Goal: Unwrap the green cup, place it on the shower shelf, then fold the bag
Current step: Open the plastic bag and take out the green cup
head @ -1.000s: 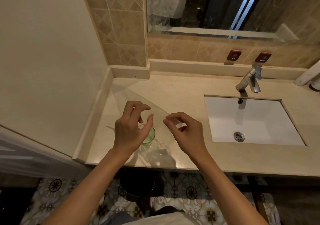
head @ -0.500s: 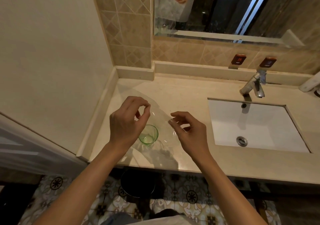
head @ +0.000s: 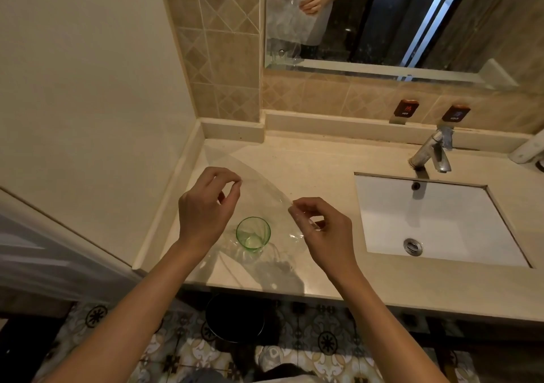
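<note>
Beige stone counter (head: 318,164) spans my view, the white sink (head: 435,220) and chrome tap (head: 432,154) to my right. Between my hands the clear bag (head: 265,197) stretches: my left hand (head: 206,209) pinches its far edge, my right hand (head: 321,229) pinches the near corner. Below it the green cup (head: 253,235) stands upright on the counter, more exposed than a second ago.
</note>
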